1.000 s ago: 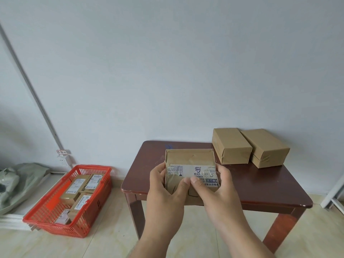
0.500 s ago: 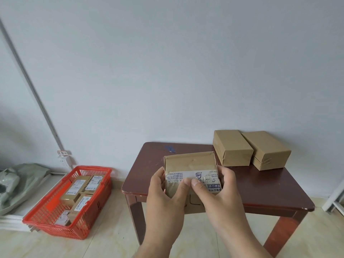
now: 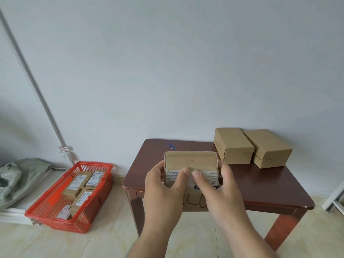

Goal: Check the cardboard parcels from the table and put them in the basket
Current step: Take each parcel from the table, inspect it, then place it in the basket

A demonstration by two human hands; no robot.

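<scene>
Head view: both my hands (image 3: 193,185) grip a labelled cardboard parcel (image 3: 190,162) mid-check, next it probably goes left into the red basket (image 3: 93,165).

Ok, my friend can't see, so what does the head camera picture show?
Two hands, left hand and right hand, hold a cardboard parcel over a brown table. Two more parcels sit at its back, and a red basket with parcels stands on the floor.

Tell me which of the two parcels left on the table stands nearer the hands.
The left parcel of the pair, nearer the right hand; the other parcel lies beyond it, toward the table edge.
</scene>
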